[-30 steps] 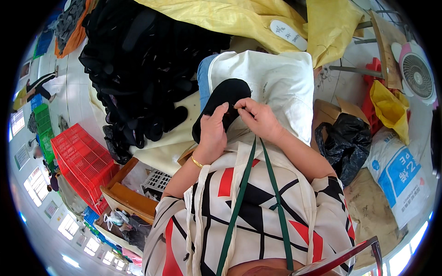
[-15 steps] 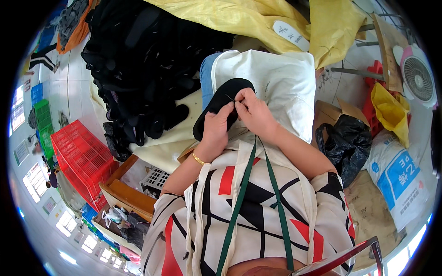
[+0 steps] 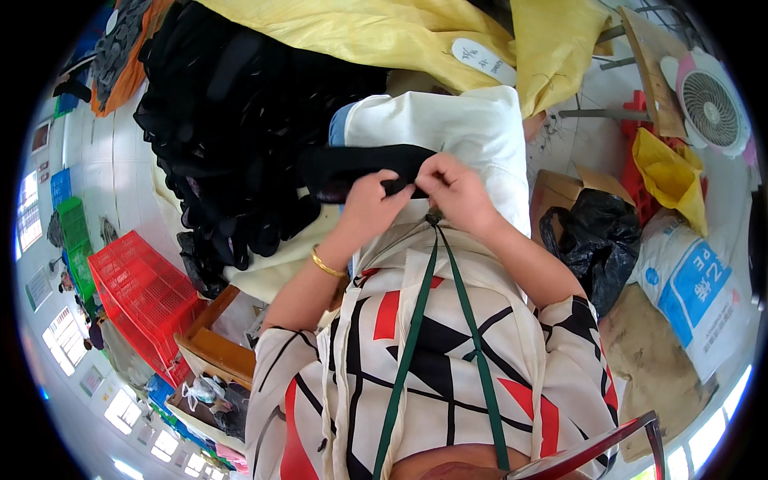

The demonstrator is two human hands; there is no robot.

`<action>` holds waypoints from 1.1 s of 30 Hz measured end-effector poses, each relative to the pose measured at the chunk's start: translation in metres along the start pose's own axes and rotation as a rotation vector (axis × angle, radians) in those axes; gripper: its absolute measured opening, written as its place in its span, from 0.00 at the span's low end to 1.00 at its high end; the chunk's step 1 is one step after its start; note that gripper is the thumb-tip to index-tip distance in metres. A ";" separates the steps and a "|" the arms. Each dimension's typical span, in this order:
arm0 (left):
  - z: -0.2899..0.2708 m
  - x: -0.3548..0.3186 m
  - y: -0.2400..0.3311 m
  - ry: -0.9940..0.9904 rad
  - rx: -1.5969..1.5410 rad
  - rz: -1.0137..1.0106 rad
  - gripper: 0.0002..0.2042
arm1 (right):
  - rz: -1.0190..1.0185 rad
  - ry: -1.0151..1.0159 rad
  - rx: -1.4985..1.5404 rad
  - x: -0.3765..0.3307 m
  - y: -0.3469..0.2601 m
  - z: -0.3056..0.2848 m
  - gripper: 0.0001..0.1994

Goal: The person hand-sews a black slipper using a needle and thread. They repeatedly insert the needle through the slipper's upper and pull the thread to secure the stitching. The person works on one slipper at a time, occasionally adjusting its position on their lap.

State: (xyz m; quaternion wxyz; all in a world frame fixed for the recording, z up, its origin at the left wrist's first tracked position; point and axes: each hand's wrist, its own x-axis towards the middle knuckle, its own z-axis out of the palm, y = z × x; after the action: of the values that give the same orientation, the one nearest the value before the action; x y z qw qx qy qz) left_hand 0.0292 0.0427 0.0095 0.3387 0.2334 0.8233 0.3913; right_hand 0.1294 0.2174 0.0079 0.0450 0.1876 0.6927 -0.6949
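A black cloth shoe [image 3: 344, 164] lies sideways above my lap, its side and a dark opening facing me. My left hand [image 3: 370, 210] is closed on its lower edge, thumb pointing toward the right end. At that right end my right hand [image 3: 456, 192] pinches the edge, its fingertips touching the left thumb. Whether a thread or needle is between the fingers is too small to tell. Beneath the shoe a white cloth [image 3: 480, 132] covers my lap. A green cord [image 3: 416, 336] with a dark toggle hangs down my front.
To the left lies a large heap of black shoes or shoe pieces [image 3: 216, 120]. Yellow sheeting [image 3: 368, 36] with a white insole [image 3: 483, 62] is at the far side. Red crates [image 3: 144, 288] stand left; a black bag [image 3: 596, 240], a white sack [image 3: 688, 288] and a fan [image 3: 712, 104] are right.
The shoe has turned from slanting, with its flat face up, to lying crosswise with its opening showing. Both hands have turned with it; the right still pinches its edge.
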 end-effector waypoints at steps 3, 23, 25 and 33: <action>-0.013 0.028 0.033 -0.267 0.156 0.146 0.11 | 0.053 0.140 0.704 -0.003 0.004 -0.018 0.07; 0.050 0.019 -0.007 0.032 0.003 0.076 0.20 | 0.006 0.462 1.140 -0.035 0.032 -0.099 0.09; 0.052 0.019 -0.017 -0.046 0.021 0.016 0.22 | -0.032 0.652 1.175 -0.035 0.033 -0.113 0.08; 0.050 0.009 -0.019 -0.136 -0.220 -0.035 0.14 | -0.199 0.838 1.017 -0.042 0.044 -0.121 0.05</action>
State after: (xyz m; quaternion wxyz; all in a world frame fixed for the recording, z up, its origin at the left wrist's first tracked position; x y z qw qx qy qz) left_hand 0.0580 0.0619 -0.0321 0.4239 0.2065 0.7544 0.4566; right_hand 0.2065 0.3264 -0.0163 -0.3865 0.3750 0.2513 -0.8042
